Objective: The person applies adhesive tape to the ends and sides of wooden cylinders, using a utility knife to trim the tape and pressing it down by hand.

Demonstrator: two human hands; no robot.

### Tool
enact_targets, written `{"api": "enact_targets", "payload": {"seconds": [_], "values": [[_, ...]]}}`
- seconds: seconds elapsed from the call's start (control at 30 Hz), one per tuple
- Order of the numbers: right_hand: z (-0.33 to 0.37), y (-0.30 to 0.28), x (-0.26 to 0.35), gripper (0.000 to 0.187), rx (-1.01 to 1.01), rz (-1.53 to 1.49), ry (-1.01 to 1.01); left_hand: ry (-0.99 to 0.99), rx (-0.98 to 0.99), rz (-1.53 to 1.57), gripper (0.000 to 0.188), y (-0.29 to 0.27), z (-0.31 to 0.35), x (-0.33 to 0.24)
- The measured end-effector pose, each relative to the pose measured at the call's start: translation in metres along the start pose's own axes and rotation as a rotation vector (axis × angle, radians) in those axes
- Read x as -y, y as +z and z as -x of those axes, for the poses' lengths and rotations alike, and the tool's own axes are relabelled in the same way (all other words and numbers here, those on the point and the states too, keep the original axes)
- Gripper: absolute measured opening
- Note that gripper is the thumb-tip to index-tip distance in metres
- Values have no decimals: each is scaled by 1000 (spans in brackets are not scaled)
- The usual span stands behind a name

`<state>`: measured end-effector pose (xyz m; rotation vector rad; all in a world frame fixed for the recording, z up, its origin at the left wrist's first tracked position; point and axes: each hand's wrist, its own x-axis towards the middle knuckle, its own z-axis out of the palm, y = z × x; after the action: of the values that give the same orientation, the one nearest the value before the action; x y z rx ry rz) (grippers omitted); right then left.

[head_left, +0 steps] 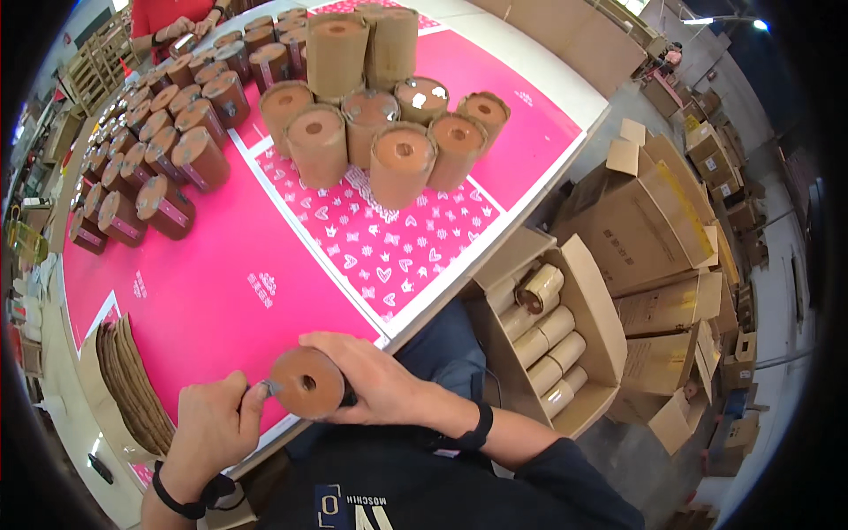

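The person holds one brown roll [305, 367], with a hole in its middle, over the near edge of the pink table [230, 265]. The right hand [375, 384] is curled around the roll's right side, with its fingers bent snugly on it. The left hand [212, 424] has its thumb and finger close together, pinching a small grey bit of wrap [274, 387] at the roll's left edge. This roll looks only partly done, because that loose bit sticks out and no tan paper goes around it. On the far left stand many shiny brown rolls [199, 159] with no tan paper, so a lot seems left. In the far middle is a smaller bunch of rolls in tan paper [402, 168], which look further along. More tan rolls [556, 327] lie in an open cardboard box [601, 309] on the right, and those look most done. A stack of brown paper pieces [132, 389] lies at the near left. On the far left, another person's hand [181, 26] is by the shiny rolls.
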<state>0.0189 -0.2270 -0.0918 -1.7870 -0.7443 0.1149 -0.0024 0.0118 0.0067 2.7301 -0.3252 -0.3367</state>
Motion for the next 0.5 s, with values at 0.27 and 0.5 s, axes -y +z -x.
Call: {"api": "enact_targets", "payload": {"seconds": [0.27,0.5], "values": [[4,-14,9,101,10,91,17,-34,-15,34,36,2,-6,-4],[44,-80,78,45,-380,496,-393,-58,-3,53,35,3,-4,0]]}}
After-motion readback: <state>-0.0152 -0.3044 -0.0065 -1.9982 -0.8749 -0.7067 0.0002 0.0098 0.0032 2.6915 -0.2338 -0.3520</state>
